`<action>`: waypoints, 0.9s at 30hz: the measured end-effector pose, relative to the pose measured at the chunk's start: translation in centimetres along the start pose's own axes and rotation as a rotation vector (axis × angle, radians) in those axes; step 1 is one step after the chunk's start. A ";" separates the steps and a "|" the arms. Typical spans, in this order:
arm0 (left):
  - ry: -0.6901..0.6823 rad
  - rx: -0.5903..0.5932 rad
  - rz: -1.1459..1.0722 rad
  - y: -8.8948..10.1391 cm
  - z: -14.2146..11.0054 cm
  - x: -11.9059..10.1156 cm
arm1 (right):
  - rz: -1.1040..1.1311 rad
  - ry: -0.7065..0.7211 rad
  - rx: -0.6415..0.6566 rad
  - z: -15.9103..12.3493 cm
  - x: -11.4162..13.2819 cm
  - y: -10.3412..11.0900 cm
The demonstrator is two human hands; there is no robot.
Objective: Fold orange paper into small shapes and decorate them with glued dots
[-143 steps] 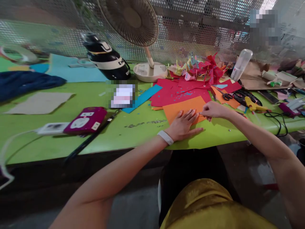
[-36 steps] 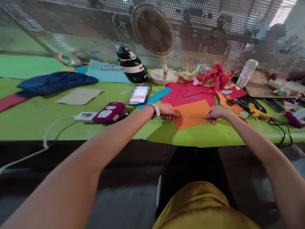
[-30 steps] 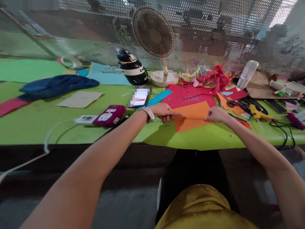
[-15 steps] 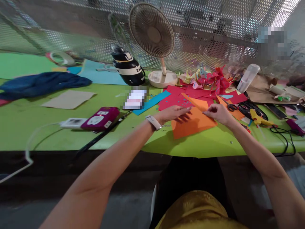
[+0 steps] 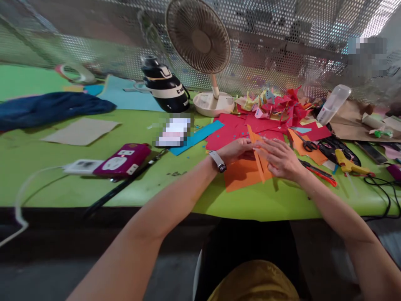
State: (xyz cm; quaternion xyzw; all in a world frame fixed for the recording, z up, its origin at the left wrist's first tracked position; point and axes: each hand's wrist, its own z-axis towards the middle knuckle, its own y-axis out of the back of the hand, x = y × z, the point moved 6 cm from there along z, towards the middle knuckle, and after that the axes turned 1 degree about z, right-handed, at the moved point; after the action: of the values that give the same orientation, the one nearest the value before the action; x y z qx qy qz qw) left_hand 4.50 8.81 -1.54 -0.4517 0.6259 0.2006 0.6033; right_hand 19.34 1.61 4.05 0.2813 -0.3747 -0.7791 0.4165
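A narrow orange paper strip [image 5: 260,166] stands tilted on edge above an orange sheet [image 5: 239,177] lying on the table. My left hand [image 5: 239,149] is closed on the strip from the left, its fingertips partly hidden behind my other hand. On the right side, my right hand [image 5: 278,159] has its fingers stretched and apart, their tips against the strip's upper part; its thumb is hidden. Behind both hands lie red paper sheets [image 5: 232,125] sprinkled with small blue bits.
Right of my hands lie black scissors [image 5: 309,145], a red-handled tool [image 5: 326,177] and a yellow glue gun [image 5: 347,163] with a cord. Leftward are a phone [image 5: 173,131], a blue strip [image 5: 197,138] and a purple power socket [image 5: 122,160]. A fan [image 5: 199,37] and bottle [image 5: 166,90] stand behind.
Earlier both hands pressed and pinched the orange paper flat on the table. A narrow orange strip has since been lifted off the sheet and turned more upright, and my hands have come together around it.
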 end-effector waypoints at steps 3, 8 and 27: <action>0.012 0.050 0.001 -0.5 0.1 0.5 | -0.023 0.135 0.010 0.1 1.6 -1.0; 0.047 0.041 -0.011 -1.2 0.0 1.2 | 0.002 0.143 0.047 -0.5 2.1 -1.4; -0.041 -0.030 -0.117 -1.8 0.4 2.2 | 0.109 0.115 0.066 -1.7 1.7 -2.3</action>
State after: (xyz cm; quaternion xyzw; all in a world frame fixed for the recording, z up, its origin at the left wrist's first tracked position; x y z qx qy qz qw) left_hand 6.48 7.50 -3.19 -0.4923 0.5827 0.1836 0.6200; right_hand 18.77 0.40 1.00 0.3185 -0.3901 -0.7252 0.4696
